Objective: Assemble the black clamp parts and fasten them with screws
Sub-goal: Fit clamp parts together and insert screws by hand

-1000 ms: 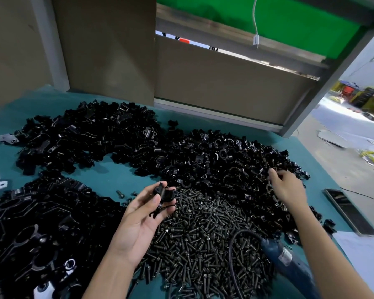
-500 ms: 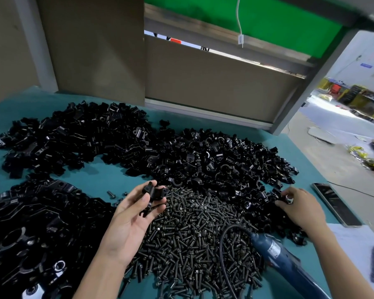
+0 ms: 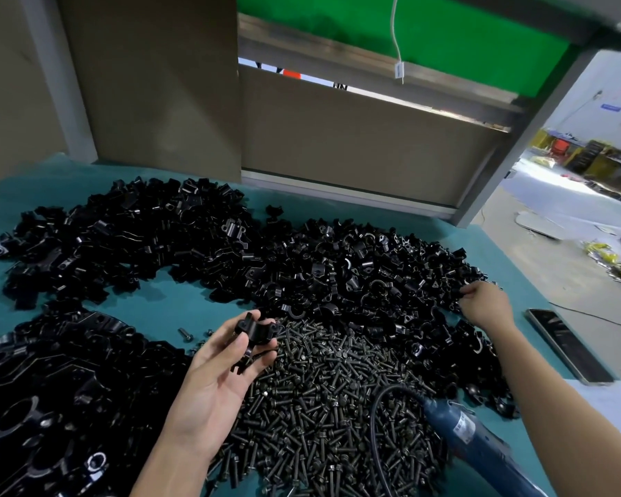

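Note:
My left hand (image 3: 216, 374) is palm up over the left edge of the screw pile, fingertips gripping a black clamp part (image 3: 253, 333). My right hand (image 3: 484, 304) reaches into the right end of the heap of small black clamp halves (image 3: 355, 278); its fingers are curled down among the parts and I cannot tell whether they hold one. A big pile of dark screws (image 3: 330, 399) lies between my arms.
Larger black brackets (image 3: 51, 385) are heaped at the near left, and more clamp parts (image 3: 122, 242) at the far left. A blue electric screwdriver (image 3: 470, 439) with its cable lies on the screws. A phone (image 3: 567, 344) rests at the right on the teal tabletop (image 3: 165, 303).
My right hand has moved away from me and to the right, up into the far right end of the clamp heap. My left hand still holds the clamp part in the same spot.

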